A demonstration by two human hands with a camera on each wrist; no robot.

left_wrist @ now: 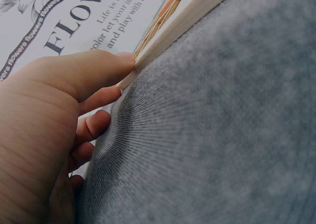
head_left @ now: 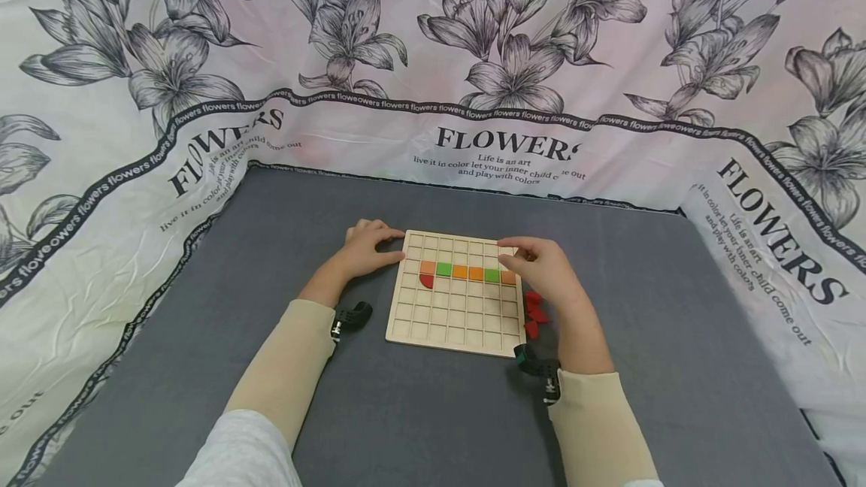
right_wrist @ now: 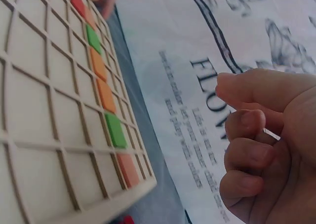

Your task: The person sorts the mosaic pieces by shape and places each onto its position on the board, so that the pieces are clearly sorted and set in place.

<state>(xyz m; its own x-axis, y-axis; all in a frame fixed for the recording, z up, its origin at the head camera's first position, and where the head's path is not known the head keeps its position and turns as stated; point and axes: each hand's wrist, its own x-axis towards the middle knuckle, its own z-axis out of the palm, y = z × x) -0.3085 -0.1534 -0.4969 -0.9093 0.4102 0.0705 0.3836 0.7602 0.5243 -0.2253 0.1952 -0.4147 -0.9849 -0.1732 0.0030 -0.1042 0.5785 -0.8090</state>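
Note:
A wooden grid board (head_left: 446,314) lies on the dark grey table. Across its upper part runs a row of orange and green square tiles (head_left: 460,271). Below the row's left end sits a red quarter-round tile (head_left: 426,280). My left hand (head_left: 363,250) touches the board's left edge with thumb and fingertips; the left wrist view shows the thumb (left_wrist: 106,68) against the rim. My right hand (head_left: 546,267) hovers over the upper right corner, thumb and forefinger apart in the head view. In the right wrist view its other fingers (right_wrist: 247,157) curl loosely, with nothing visible in them.
Several red pieces (head_left: 534,310) lie loose beside the board's right edge, under the right forearm. A white cloth (head_left: 501,149) printed with flowers and lettering stands round the back and sides of the table (head_left: 379,427).

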